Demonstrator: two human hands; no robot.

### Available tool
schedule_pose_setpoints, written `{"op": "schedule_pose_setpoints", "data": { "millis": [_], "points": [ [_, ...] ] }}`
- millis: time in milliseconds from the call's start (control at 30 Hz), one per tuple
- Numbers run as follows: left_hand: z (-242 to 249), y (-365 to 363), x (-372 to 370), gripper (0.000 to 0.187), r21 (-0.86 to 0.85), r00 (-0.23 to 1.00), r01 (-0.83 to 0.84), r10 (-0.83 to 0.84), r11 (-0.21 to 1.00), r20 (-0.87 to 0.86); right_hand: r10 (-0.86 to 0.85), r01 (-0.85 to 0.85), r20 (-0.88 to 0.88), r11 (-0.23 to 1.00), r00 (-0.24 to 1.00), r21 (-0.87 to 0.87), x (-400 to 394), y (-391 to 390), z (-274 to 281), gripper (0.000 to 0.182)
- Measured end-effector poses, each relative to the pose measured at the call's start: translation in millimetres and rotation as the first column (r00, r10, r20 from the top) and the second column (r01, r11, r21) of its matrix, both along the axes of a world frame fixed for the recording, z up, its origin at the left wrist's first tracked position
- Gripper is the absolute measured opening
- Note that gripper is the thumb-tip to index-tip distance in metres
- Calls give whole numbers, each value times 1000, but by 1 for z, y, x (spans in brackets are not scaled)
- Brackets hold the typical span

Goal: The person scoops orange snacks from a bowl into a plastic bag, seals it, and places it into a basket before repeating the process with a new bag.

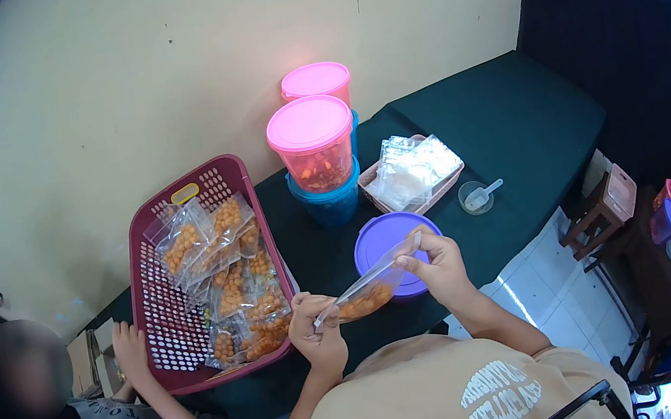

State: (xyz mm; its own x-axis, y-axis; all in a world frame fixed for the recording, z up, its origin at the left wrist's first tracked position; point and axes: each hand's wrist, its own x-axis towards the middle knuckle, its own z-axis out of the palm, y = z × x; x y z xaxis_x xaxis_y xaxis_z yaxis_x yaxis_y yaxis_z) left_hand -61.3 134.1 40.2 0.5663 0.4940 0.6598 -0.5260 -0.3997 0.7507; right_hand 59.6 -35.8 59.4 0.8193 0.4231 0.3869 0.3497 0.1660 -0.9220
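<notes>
A small clear plastic bag point(368, 289) with orange snack balls in its lower part lies tilted between both my hands. My left hand point(316, 330) pinches its lower left end. My right hand point(436, 266) grips its upper right end, just over the purple lid point(382, 237). The bag hangs above the dark green table cover point(502, 113).
A maroon basket point(164, 319) at the left holds several filled snack bags. Two pink-lidded tubs point(313, 140) stand on a blue one near the wall. A pink tray of empty bags point(412, 171) and a small scoop cup point(476, 196) lie right. Another person's hand point(129, 343) touches the basket.
</notes>
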Motion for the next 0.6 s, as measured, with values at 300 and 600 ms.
{"op": "schedule_pose_setpoints", "data": {
  "millis": [300,600],
  "points": [
    [-1,-6,1,18,-106,998,55,-52,993,33,-10,10,37,1000,999,-8,6,-12,-1,11],
    [9,-19,1,17,-337,996,80,-87,938,-5,15,-17,41,999,999,32,12,-15,-5,9]
  ]
}}
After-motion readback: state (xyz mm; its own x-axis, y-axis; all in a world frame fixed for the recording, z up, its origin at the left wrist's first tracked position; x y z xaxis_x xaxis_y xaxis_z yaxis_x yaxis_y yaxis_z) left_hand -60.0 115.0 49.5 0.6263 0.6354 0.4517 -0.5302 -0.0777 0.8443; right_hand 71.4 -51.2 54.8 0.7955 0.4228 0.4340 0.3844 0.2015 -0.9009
